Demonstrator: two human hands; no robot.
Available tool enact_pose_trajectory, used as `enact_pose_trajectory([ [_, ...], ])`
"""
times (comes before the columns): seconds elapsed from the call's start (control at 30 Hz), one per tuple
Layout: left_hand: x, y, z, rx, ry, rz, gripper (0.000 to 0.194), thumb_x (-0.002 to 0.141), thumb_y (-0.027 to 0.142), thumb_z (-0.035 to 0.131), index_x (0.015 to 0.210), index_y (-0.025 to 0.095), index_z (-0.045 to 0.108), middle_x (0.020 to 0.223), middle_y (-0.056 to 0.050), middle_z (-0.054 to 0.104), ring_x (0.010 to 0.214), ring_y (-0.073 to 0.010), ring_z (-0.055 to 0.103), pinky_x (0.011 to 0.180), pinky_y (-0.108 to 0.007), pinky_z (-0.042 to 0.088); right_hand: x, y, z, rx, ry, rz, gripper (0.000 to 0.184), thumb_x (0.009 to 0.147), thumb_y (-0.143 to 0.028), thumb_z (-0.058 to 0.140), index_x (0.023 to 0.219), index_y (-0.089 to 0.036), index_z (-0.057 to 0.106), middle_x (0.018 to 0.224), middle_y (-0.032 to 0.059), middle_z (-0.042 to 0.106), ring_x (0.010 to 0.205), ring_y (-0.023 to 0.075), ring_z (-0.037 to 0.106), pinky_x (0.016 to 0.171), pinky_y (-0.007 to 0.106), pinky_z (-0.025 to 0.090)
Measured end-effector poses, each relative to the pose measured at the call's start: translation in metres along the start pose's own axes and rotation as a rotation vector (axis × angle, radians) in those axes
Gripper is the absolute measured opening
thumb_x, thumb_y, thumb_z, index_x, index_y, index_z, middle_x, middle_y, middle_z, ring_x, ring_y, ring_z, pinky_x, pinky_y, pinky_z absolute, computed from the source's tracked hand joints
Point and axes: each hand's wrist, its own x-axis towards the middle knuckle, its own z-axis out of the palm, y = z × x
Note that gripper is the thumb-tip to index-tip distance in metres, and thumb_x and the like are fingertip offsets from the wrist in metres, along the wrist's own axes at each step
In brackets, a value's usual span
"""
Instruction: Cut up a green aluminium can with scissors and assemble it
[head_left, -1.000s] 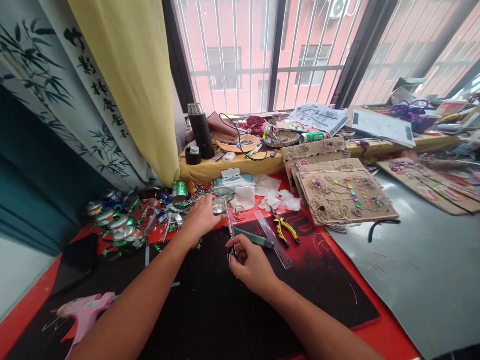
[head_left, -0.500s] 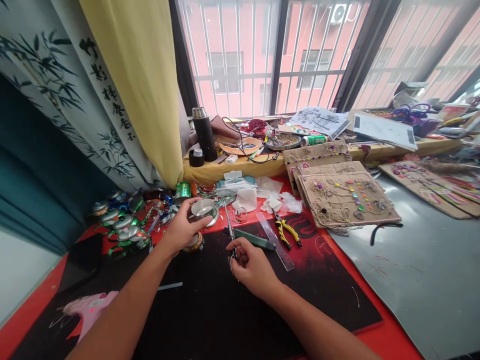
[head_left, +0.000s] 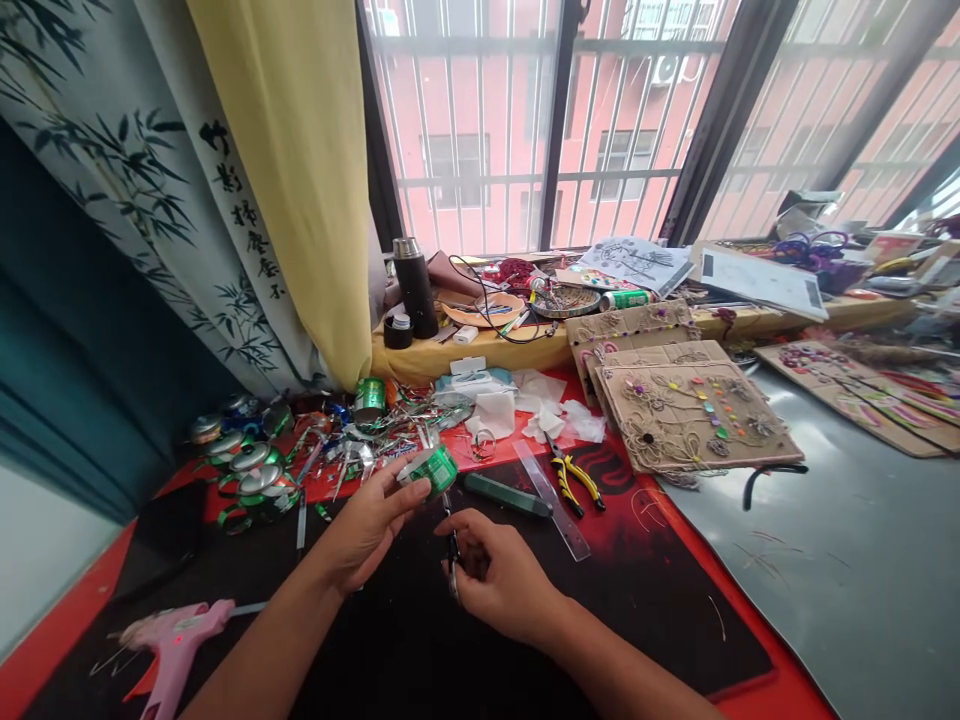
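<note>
Between its thumb and fingers, my left hand (head_left: 367, 530) grips a cut green drink can (head_left: 435, 470), tilted over the black mat (head_left: 420, 650). Scissors (head_left: 453, 552) sit in my right hand (head_left: 496, 575), fingers curled at their handles. Their blades point away from me and reach the can's lower edge; I cannot tell whether they touch it. To the right of the can lie a dark green closed-up knife-like tool (head_left: 507, 495), a clear ruler (head_left: 559, 510) and yellow-black pliers (head_left: 576, 480).
Left of the hands are several cut cans (head_left: 259, 470) and a heap of metal strips (head_left: 352, 450). A pink glue gun (head_left: 180, 640) lies at the near left. Another green can (head_left: 370, 398) stands behind. Decorated cardboard panels (head_left: 697, 405) lean at the right; a black thermos (head_left: 415, 290) stands on the sill.
My left hand has brought the can nearer and tipped it, so its green side shows. My right hand with the scissors has moved slightly left and lower. The view has tilted slightly upward.
</note>
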Motion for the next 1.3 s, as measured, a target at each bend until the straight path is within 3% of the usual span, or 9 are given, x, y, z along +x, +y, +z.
enact_pose_trajectory([
  [0.23,-0.011,-0.010,-0.004,-0.028,0.071,0.030,0.060,0.070,0.046,0.098,0.120,0.021,0.078,0.128,-0.014,0.079,0.127,-0.0364,0.071,0.110,-0.045,0.054,0.000,-0.004,-0.004,0.267,-0.098,0.108,0.071,0.087,-0.027,0.079,0.155,-0.026,0.056,0.081,-0.0051,0.062,0.066,0.0129,0.060,0.060,0.023,0.045],
  [0.47,-0.012,-0.015,-0.005,0.008,0.103,0.044,0.060,0.067,0.048,0.099,0.118,0.022,0.078,0.125,-0.013,0.080,0.125,-0.0352,0.070,0.111,-0.044,0.051,0.004,-0.001,-0.001,0.569,-0.146,0.284,0.103,0.078,-0.049,0.093,0.166,-0.032,0.041,0.085,-0.0052,0.064,0.056,0.0147,0.069,0.044,0.021,0.047],
  [0.6,-0.012,-0.018,-0.003,0.101,0.094,0.091,0.061,0.067,0.049,0.098,0.118,0.023,0.077,0.124,-0.011,0.080,0.123,-0.0343,0.070,0.109,-0.043,0.050,0.006,0.004,0.003,0.580,-0.118,0.275,0.102,0.080,-0.052,0.091,0.166,-0.026,0.041,0.080,-0.0034,0.069,0.049,0.0118,0.062,0.041,0.020,0.042],
  [0.87,-0.012,-0.019,-0.001,0.216,0.057,0.111,0.064,0.070,0.050,0.095,0.123,0.024,0.071,0.123,-0.009,0.080,0.121,-0.0334,0.071,0.109,-0.043,0.051,0.005,0.002,0.006,0.595,-0.071,0.252,0.101,0.081,-0.053,0.092,0.165,-0.022,0.044,0.065,-0.0108,0.056,0.041,0.0074,0.045,0.039,0.020,0.039],
  [1.07,-0.006,-0.010,-0.011,0.369,0.200,0.258,0.071,0.070,0.046,0.093,0.130,0.026,0.061,0.137,-0.010,0.074,0.130,-0.0334,0.069,0.112,-0.043,0.052,0.006,0.001,0.000,0.553,-0.014,0.300,0.110,0.081,-0.056,0.089,0.168,-0.016,0.037,0.065,-0.0097,0.059,0.040,0.0092,0.049,0.037,0.022,0.040],
  [1.3,0.003,-0.008,-0.023,0.709,0.283,0.402,0.065,0.075,0.040,0.085,0.132,0.026,0.057,0.133,-0.008,0.073,0.124,-0.0325,0.071,0.109,-0.048,0.053,0.009,0.003,-0.003,0.544,0.001,0.295,0.113,0.082,-0.056,0.088,0.171,-0.016,0.031,0.070,-0.0078,0.063,0.038,0.0094,0.052,0.035,0.021,0.039],
])
